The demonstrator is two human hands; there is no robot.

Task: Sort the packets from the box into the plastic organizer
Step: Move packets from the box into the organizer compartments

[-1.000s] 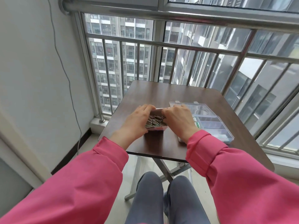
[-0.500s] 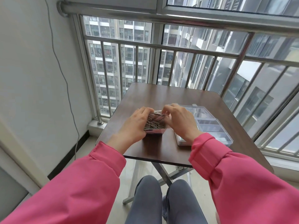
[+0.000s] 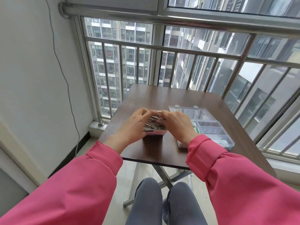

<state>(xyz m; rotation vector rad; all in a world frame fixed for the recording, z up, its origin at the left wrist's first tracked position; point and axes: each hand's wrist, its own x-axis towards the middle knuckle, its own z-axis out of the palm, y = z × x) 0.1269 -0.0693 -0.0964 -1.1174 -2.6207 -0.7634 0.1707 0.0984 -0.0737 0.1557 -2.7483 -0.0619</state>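
A small pink box [image 3: 155,132], heaped with grey packets [image 3: 153,124], is set near the centre of the brown table [image 3: 162,98]. It is flanked at 9 o'clock by the left hand [image 3: 135,123] and at 3 o'clock by the right hand [image 3: 176,123], fingers curled into the packets; what is pinched cannot be told. The clear plastic organizer [image 3: 209,125] is seen just beside at 3 o'clock.

left hand [image 3: 137,125]: fingers curled | right hand [image 3: 176,125]: fingers curled
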